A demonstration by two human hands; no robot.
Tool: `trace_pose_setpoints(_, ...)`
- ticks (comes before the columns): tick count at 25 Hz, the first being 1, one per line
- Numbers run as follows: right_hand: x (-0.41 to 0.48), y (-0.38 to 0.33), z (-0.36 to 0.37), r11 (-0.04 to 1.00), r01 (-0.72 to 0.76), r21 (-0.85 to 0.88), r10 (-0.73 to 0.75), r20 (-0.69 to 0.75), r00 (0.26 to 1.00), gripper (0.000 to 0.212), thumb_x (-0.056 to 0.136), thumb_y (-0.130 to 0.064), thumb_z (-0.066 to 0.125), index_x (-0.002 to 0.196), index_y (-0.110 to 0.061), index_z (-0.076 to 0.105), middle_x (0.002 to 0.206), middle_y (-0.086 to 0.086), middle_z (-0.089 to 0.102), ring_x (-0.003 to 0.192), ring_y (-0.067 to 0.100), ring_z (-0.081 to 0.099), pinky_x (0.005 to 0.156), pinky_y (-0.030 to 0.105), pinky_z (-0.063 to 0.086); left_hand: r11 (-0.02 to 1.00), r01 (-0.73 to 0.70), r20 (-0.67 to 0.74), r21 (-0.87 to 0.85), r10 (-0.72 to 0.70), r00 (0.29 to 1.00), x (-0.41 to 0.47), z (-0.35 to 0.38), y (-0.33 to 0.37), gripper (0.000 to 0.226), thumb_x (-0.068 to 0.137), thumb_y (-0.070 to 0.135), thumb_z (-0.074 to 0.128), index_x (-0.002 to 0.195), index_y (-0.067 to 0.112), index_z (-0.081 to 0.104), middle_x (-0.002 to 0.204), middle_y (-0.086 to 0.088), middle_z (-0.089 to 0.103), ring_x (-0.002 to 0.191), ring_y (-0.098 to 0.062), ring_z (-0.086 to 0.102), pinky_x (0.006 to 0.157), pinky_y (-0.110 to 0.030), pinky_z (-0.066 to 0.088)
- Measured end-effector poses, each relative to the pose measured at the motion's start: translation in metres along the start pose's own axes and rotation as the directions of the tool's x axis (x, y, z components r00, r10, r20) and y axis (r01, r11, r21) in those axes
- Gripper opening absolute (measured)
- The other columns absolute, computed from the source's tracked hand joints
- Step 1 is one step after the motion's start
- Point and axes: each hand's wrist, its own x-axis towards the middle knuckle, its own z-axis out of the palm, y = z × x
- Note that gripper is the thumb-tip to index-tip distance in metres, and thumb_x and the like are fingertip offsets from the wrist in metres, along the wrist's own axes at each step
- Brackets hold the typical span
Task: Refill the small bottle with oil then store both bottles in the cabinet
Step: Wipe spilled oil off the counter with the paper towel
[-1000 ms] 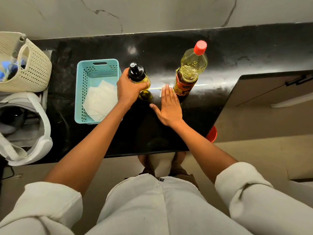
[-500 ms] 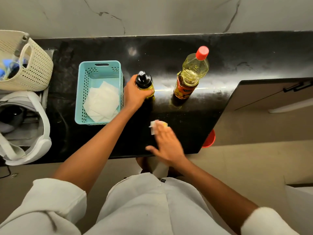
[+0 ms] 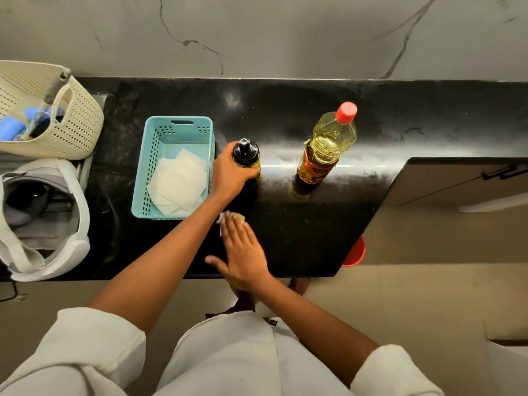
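You are gripping the small black-capped bottle [image 3: 246,152] in the middle of the frame with your left hand [image 3: 231,173], fingers wrapped round its body just below the cap. It is standing upright on the black table [image 3: 300,230], and that hold is probably steadying it while the other hand is wiping. Your right hand [image 3: 243,252] is lying flat just below it, fingers straight and close together, thumb spread to the left. It is pressing a small paper tissue [image 3: 223,217] onto the table. Judging by the yellow tint on the tissue, you are mopping up spilled oil. The large oil bottle [image 3: 325,147] is standing upright to the right, red cap [image 3: 346,112] on, well apart from both hands. The teal basket [image 3: 143,178] at the left is holding folded tissues [image 3: 180,184] just beside your left forearm, handy for wiping. A cabinet door [image 3: 457,178] is showing at the right edge, and neither bottle is stored yet.
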Motion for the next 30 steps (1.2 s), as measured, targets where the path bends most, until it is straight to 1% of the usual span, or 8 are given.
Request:
trace_pose_setpoints(3, -0.044, 0.022, 0.009, 0.996, 0.083, -0.033, -0.083, 0.003, 0.997, 0.095, 0.105, -0.078, 0.018, 0.169, -0.013, -0.009, 0.177, 0.005, -0.019, 0.163, 0.020, -0.021, 0.134, 0.047, 0.006, 1.000, 0.011, 0.030, 0.014, -0.011, 0.999, -0.003, 0.007, -0.001, 0.064, 0.071, 0.019, 0.095, 0.129, 0.016, 0.069, 0.113, 0.008, 0.073, 0.108, -0.012, 0.070, 0.096, -0.025, 0.054)
trace_pose_setpoints(9, -0.080, 0.117, -0.015, 0.976, -0.215, -0.040, 0.211, -0.091, 0.973, 0.096, 0.104, -0.078, 0.018, 0.169, -0.014, -0.011, 0.178, 0.006, -0.014, 0.165, 0.020, -0.015, 0.135, 0.043, 0.006, 0.999, -0.007, 0.052, 0.040, 0.005, 0.999, -0.012, 0.016, -0.005, 0.065, 0.071, 0.017, 0.095, 0.131, 0.015, 0.068, 0.117, 0.005, 0.074, 0.112, -0.016, 0.069, 0.096, -0.026, 0.052)
trace_pose_setpoints(16, -0.077, 0.128, -0.016, 0.970, -0.242, -0.014, 0.239, -0.099, 0.966, 0.097, 0.104, -0.079, 0.019, 0.169, -0.014, -0.010, 0.178, 0.006, -0.014, 0.165, 0.021, -0.013, 0.135, 0.043, 0.007, 0.999, 0.014, 0.066, 0.046, -0.017, 0.998, -0.014, 0.020, -0.011, 0.077, 0.071, 0.017, 0.097, 0.140, 0.014, 0.063, 0.132, -0.003, 0.072, 0.126, -0.023, 0.067, 0.109, -0.036, 0.053)
trace_pose_setpoints(19, -0.079, 0.131, -0.016, 0.972, -0.233, -0.003, 0.232, -0.103, 0.967, 0.096, 0.104, -0.079, 0.018, 0.169, -0.015, -0.010, 0.178, 0.005, -0.015, 0.165, 0.021, -0.014, 0.135, 0.043, 0.007, 0.987, 0.113, 0.058, 0.114, -0.120, 0.991, -0.029, 0.014, 0.001, 0.124, 0.070, 0.027, 0.100, 0.167, 0.013, 0.024, 0.172, -0.012, 0.032, 0.161, -0.030, 0.028, 0.131, -0.043, 0.026)
trace_pose_setpoints(21, -0.079, 0.140, -0.018, 0.965, -0.264, 0.014, 0.263, -0.116, 0.958, 0.097, 0.103, -0.080, 0.017, 0.169, -0.015, -0.010, 0.178, 0.005, -0.015, 0.165, 0.021, -0.014, 0.135, 0.043, 0.008, 0.994, 0.014, -0.069, 0.110, -0.006, 0.998, -0.066, 0.014, 0.019, 0.132, 0.077, 0.031, 0.095, 0.171, 0.014, 0.005, 0.179, -0.009, 0.007, 0.166, -0.026, 0.005, 0.136, -0.043, 0.010)
trace_pose_setpoints(23, -0.080, 0.159, -0.023, 0.946, -0.323, 0.033, 0.325, -0.146, 0.934, 0.098, 0.103, -0.080, 0.017, 0.168, -0.014, -0.013, 0.178, 0.006, -0.017, 0.165, 0.021, -0.014, 0.135, 0.044, 0.006, 0.983, -0.183, -0.038, 0.009, 0.184, 0.982, -0.106, 0.035, 0.046, 0.125, 0.081, 0.030, 0.093, 0.170, 0.012, 0.008, 0.178, -0.007, 0.011, 0.166, -0.019, 0.009, 0.135, -0.034, 0.014)
trace_pose_setpoints(26, -0.074, 0.185, -0.034, 0.919, -0.383, 0.096, 0.394, -0.162, 0.905, 0.099, 0.103, -0.080, 0.019, 0.168, -0.014, -0.017, 0.177, 0.006, -0.018, 0.164, 0.021, -0.016, 0.135, 0.044, 0.004, 0.994, -0.090, 0.152, -0.069, 0.100, 0.983, -0.093, 0.080, 0.084, 0.129, 0.075, 0.040, 0.097, 0.170, 0.017, 0.013, 0.176, -0.004, 0.019, 0.164, -0.018, 0.017, 0.132, -0.036, 0.021)
trace_pose_setpoints(30, -0.047, 0.192, -0.043, 0.892, -0.434, 0.130, 0.450, -0.140, 0.882, 0.101, 0.101, -0.082, 0.015, 0.167, -0.013, -0.017, 0.176, 0.007, -0.022, 0.163, 0.022, -0.020, 0.135, 0.046, 0.003, 0.996, -0.090, 0.085, -0.011, 0.090, 0.992, -0.037, 0.118, 0.097, 0.116, 0.062, 0.053, 0.099, 0.156, 0.022, 0.039, 0.156, 0.000, 0.053, 0.146, -0.024, 0.048, 0.118, -0.049, 0.046)
